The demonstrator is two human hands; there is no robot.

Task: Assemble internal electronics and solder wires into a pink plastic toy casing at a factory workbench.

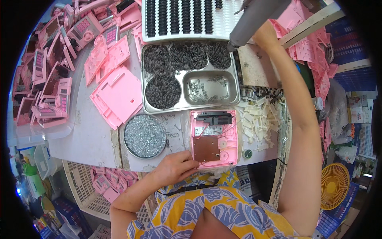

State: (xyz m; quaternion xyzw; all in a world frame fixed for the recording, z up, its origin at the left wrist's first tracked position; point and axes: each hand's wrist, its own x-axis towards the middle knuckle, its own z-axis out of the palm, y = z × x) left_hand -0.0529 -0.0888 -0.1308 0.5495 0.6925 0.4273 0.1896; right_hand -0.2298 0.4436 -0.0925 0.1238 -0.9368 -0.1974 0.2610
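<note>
An open pink plastic toy housing [234, 147] lies near the table's front edge. Inside it are a brown circuit board [206, 149], a black part [213, 118] along the top and thin wires. My left hand [175, 167] has its fingers closed at the housing's lower left corner. My right arm stretches far to the upper right, and my right hand [264, 35] is beside a stack of pink panels [292, 20]. A grey cylindrical tool [256, 22], probably an electric screwdriver, hangs in front of that hand and hides its fingers.
A metal tray [182, 75] of small dark parts stands beyond the housing, with a white rack [219, 34] of black pieces behind. A round dish [145, 136] of screws sits left. White plastic pieces [258, 123] lie right. Pink covers [119, 93] and assembled pink toys [51, 99] fill the left.
</note>
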